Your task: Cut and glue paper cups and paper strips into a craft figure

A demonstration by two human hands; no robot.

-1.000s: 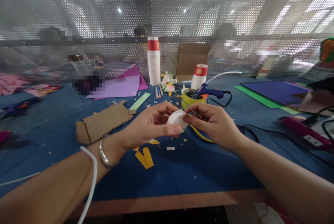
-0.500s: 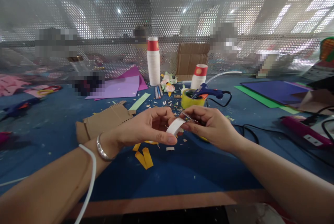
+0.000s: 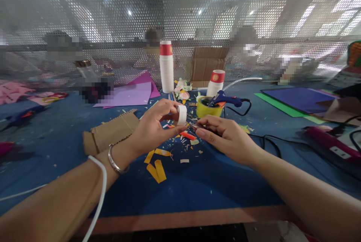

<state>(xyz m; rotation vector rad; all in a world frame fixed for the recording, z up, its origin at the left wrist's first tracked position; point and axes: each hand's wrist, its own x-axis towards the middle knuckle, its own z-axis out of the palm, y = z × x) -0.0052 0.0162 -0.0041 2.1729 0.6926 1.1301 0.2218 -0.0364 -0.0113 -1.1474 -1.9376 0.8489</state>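
Observation:
My left hand [image 3: 153,125] is closed on a small white ring [image 3: 182,115], which looks like a curled paper band, pinched between thumb and fingers. Opposite it, my right hand [image 3: 229,136] grips a thin metal tool [image 3: 192,125]; its tip points left, just below and right of the ring. Fingers hide most of the tool, so its kind is unclear. Beneath the hands lie an orange-red stick [image 3: 188,135], yellow paper strips [image 3: 156,171] and many small paper scraps.
Behind the hands stand a yellow tape roll [image 3: 208,109] with a blue glue gun [image 3: 225,99] on it, and stacked paper cups [image 3: 166,74]. Corrugated cardboard [image 3: 113,131] lies left. A black cable [image 3: 293,142] runs right to a magenta power strip [image 3: 332,144].
My left hand has risen and moved slightly left, turning the white ring upright and away from the right hand. The orange-red stick has come into view below.

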